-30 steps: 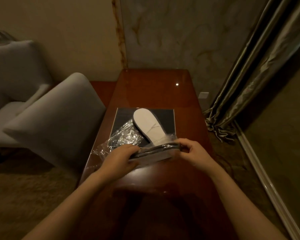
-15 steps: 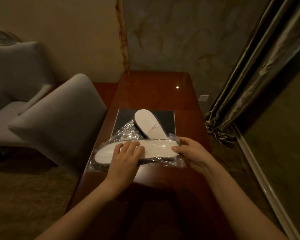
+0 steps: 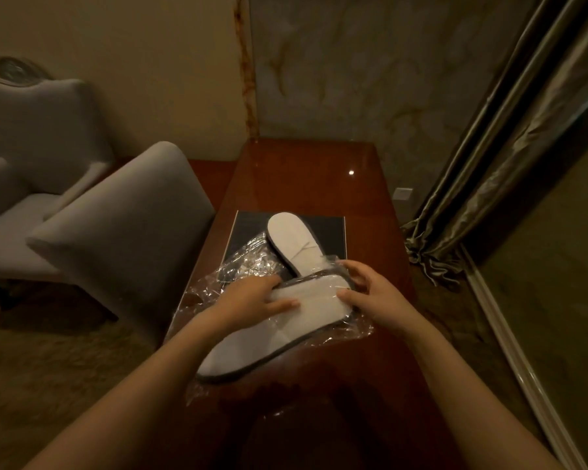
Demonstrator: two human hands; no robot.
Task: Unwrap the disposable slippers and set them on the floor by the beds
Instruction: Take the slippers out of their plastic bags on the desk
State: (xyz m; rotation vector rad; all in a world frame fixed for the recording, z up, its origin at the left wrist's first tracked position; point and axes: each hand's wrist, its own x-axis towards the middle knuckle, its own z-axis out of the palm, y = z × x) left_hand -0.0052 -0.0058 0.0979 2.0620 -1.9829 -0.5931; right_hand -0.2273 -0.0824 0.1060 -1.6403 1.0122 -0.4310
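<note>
Wrapped slipper (image 3: 269, 337) is clamped by left hand (image 3: 252, 301) and right hand (image 3: 370, 293) above bench (image 3: 306, 178); unwrapping under way, film (image 3: 204, 293) to be stripped next.

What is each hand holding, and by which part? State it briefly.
Both hands grip the wrapped slipper at its far end: left hand on top through the plastic wrapper, right hand pinching that end's right edge.
</note>
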